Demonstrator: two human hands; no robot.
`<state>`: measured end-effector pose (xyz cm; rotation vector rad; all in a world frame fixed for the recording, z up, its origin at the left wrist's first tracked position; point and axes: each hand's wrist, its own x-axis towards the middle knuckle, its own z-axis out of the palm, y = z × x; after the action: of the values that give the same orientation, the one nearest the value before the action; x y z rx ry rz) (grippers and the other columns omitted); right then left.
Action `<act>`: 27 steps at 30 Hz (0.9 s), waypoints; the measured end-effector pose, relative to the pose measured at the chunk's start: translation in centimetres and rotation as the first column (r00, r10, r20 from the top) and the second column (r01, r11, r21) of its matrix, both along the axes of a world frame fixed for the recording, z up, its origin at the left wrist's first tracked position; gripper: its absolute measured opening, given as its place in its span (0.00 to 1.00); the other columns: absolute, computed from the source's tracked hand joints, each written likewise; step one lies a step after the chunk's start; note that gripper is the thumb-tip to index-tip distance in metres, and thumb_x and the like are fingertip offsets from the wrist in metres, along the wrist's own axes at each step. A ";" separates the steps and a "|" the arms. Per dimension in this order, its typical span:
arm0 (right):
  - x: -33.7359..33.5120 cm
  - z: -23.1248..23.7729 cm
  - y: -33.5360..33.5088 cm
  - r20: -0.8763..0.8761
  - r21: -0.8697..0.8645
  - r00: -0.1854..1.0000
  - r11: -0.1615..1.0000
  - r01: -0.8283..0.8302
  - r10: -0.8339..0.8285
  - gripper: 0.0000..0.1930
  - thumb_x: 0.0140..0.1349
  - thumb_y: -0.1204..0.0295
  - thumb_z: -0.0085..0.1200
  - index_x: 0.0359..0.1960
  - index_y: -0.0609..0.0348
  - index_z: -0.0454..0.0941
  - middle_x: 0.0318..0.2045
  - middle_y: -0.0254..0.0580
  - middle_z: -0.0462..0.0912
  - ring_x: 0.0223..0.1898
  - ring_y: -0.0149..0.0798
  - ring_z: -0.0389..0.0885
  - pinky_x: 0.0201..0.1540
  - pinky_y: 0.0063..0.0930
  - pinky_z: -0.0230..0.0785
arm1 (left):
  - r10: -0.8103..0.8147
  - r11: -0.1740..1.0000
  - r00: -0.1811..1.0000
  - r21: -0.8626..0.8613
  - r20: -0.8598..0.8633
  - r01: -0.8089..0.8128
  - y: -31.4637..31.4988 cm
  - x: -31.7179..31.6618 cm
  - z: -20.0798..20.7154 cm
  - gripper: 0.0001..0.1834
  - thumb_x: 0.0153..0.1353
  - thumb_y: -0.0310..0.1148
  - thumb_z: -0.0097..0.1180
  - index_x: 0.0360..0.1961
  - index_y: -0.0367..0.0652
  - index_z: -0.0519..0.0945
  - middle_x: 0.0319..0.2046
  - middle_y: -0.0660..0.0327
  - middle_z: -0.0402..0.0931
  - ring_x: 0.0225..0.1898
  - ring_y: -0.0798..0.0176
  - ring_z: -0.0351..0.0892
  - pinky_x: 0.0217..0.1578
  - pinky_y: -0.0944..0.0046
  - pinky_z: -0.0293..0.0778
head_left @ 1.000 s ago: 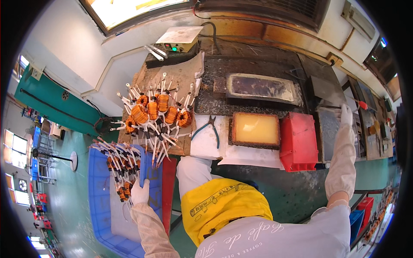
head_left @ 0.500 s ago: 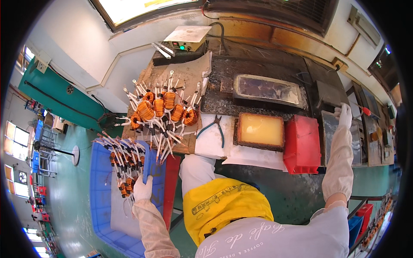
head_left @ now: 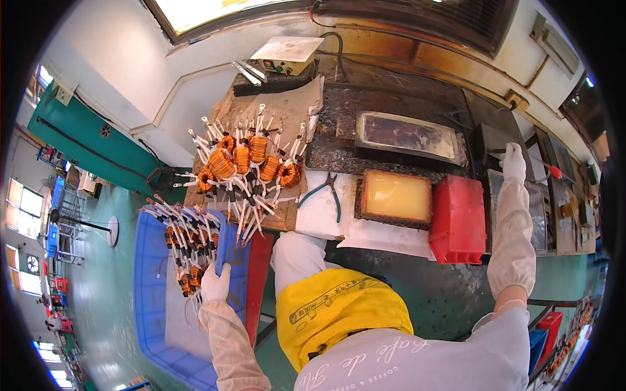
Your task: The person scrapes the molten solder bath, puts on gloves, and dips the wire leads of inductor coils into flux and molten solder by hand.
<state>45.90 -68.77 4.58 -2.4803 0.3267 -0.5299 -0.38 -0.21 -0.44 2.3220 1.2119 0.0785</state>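
My left hand [head_left: 215, 284], in a white glove, lies inside the blue crate [head_left: 149, 274] at its right wall, touching a heap of copper coils with white leads [head_left: 184, 242]. Whether its fingers grip anything is hidden. A second pile of larger copper coils [head_left: 244, 164] sits on cardboard on the bench just above the crate. My right hand [head_left: 513, 161], also gloved, is stretched far right and rests on the edge of a dark metal tray [head_left: 541, 215]. Its grip is unclear.
On the bench are blue-handled pliers [head_left: 329, 190] on white paper, a yellow block in a dark pan [head_left: 396, 196], a red bin [head_left: 459, 220], a shallow metal pan [head_left: 405, 135] and a small control box [head_left: 285, 55]. A yellow apron covers my lap.
The view has tilted so the bench sits lower in the picture. My right hand has crept slightly up along the tray; my left hand stays in the crate.
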 end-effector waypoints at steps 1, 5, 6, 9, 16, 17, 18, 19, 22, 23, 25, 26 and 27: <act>0.0 0.4 1.2 0.011 -0.174 0.999 0.984 0.037 -0.036 0.19 0.72 0.54 0.43 0.53 0.54 0.74 0.32 0.37 0.85 0.24 0.27 0.79 0.30 0.24 0.71 | -0.006 1.000 1.000 0.006 -0.008 0.006 0.1 0.0 -0.1 0.23 0.61 0.49 0.55 0.47 0.40 0.81 0.35 0.45 0.83 0.42 0.42 0.83 0.44 0.51 0.75; 0.1 2.9 7.7 0.156 0.510 0.975 0.833 -0.214 0.156 0.20 0.70 0.56 0.47 0.52 0.57 0.75 0.34 0.40 0.85 0.25 0.29 0.80 0.30 0.24 0.72 | -0.016 1.000 1.000 0.013 0.002 0.016 0.4 -0.1 -0.5 0.24 0.61 0.49 0.55 0.47 0.40 0.81 0.36 0.45 0.83 0.42 0.42 0.83 0.44 0.51 0.75; 0.3 3.3 9.8 0.171 0.550 0.958 0.784 -0.288 0.232 0.19 0.69 0.56 0.47 0.52 0.58 0.75 0.33 0.41 0.85 0.25 0.29 0.80 0.30 0.24 0.72 | -0.012 1.000 1.000 0.000 -0.001 0.012 0.4 -0.1 -0.6 0.24 0.61 0.49 0.55 0.47 0.40 0.81 0.36 0.45 0.83 0.42 0.42 0.83 0.44 0.51 0.75; 0.7 3.1 17.3 0.126 0.670 0.918 0.650 -0.359 0.377 0.18 0.69 0.60 0.48 0.50 0.62 0.74 0.31 0.44 0.84 0.25 0.30 0.81 0.27 0.25 0.73 | -0.010 1.000 1.000 -0.005 -0.022 0.010 0.6 -0.1 -0.9 0.24 0.61 0.50 0.55 0.48 0.40 0.81 0.37 0.44 0.83 0.43 0.41 0.82 0.45 0.51 0.75; 1.7 1.0 29.0 0.011 0.690 0.829 0.596 -0.410 0.559 0.15 0.72 0.61 0.43 0.48 0.60 0.73 0.30 0.45 0.84 0.22 0.31 0.80 0.25 0.25 0.72 | 0.019 1.000 0.999 -0.009 -0.028 -0.020 0.6 -0.1 -0.8 0.24 0.61 0.51 0.55 0.46 0.41 0.82 0.36 0.44 0.82 0.43 0.40 0.82 0.45 0.49 0.75; 1.9 0.9 29.6 -0.012 0.682 0.824 0.608 -0.408 0.566 0.15 0.72 0.61 0.42 0.48 0.60 0.72 0.30 0.45 0.84 0.22 0.31 0.80 0.25 0.25 0.73 | 0.002 1.000 1.000 -0.002 -0.004 -0.002 0.5 -0.2 -0.7 0.24 0.61 0.50 0.55 0.45 0.41 0.82 0.35 0.44 0.82 0.42 0.40 0.82 0.44 0.48 0.75; 2.1 0.8 30.0 -0.048 0.676 0.830 0.630 -0.383 0.556 0.15 0.72 0.61 0.42 0.48 0.60 0.72 0.30 0.45 0.84 0.22 0.31 0.80 0.25 0.25 0.73 | -0.008 1.000 1.000 0.022 -0.007 0.008 0.5 -0.2 -0.7 0.23 0.61 0.50 0.55 0.45 0.41 0.82 0.35 0.44 0.82 0.42 0.40 0.82 0.44 0.48 0.75; 2.2 0.8 30.3 -0.068 0.672 0.825 0.637 -0.377 0.561 0.15 0.72 0.62 0.41 0.48 0.60 0.72 0.31 0.46 0.84 0.22 0.31 0.80 0.26 0.26 0.73 | -0.014 1.000 1.000 0.028 -0.004 0.014 0.5 -0.2 -0.6 0.23 0.61 0.50 0.55 0.44 0.40 0.82 0.35 0.44 0.82 0.42 0.40 0.82 0.44 0.48 0.75; 2.5 0.6 30.7 -0.088 0.687 0.803 0.620 -0.380 0.589 0.15 0.72 0.62 0.41 0.48 0.61 0.72 0.31 0.47 0.84 0.22 0.32 0.80 0.26 0.26 0.73 | -0.020 1.000 1.000 0.012 -0.006 0.020 0.5 -0.1 -0.5 0.23 0.61 0.50 0.54 0.44 0.40 0.82 0.34 0.45 0.82 0.41 0.40 0.82 0.43 0.48 0.75; 2.6 0.6 30.8 -0.086 0.679 0.799 0.622 -0.390 0.595 0.15 0.72 0.62 0.41 0.48 0.61 0.71 0.31 0.47 0.84 0.22 0.32 0.79 0.26 0.26 0.73 | -0.011 1.000 1.000 -0.010 -0.002 0.011 0.4 0.0 -0.4 0.23 0.61 0.50 0.54 0.44 0.40 0.82 0.34 0.45 0.82 0.41 0.40 0.82 0.43 0.48 0.75; 2.7 0.7 30.9 -0.084 0.679 0.796 0.619 -0.395 0.599 0.15 0.72 0.62 0.41 0.48 0.61 0.71 0.31 0.47 0.84 0.22 0.32 0.79 0.25 0.27 0.73 | -0.031 0.999 0.999 0.041 -0.011 0.032 0.3 0.0 -0.2 0.23 0.61 0.50 0.54 0.44 0.41 0.82 0.34 0.45 0.82 0.41 0.40 0.82 0.43 0.48 0.75; 2.8 0.8 31.0 -0.095 0.668 0.800 0.634 -0.390 0.593 0.15 0.72 0.62 0.41 0.49 0.62 0.71 0.31 0.47 0.84 0.22 0.32 0.79 0.25 0.27 0.74 | -0.037 0.997 0.999 0.062 -0.011 0.038 0.2 0.0 -0.2 0.23 0.61 0.50 0.54 0.44 0.41 0.82 0.34 0.45 0.82 0.41 0.40 0.82 0.43 0.49 0.75; 3.0 0.8 31.0 -0.097 0.663 0.799 0.637 -0.392 0.593 0.15 0.72 0.63 0.41 0.49 0.62 0.71 0.31 0.47 0.84 0.22 0.32 0.79 0.24 0.27 0.74 | -0.035 0.997 0.999 0.068 -0.013 0.036 0.1 0.1 -0.2 0.23 0.61 0.50 0.54 0.44 0.41 0.82 0.34 0.45 0.82 0.42 0.40 0.82 0.44 0.49 0.75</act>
<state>48.87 -37.76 5.41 -1.8574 -0.0900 0.2003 -0.31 -0.06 -0.59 2.4051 1.1904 0.0943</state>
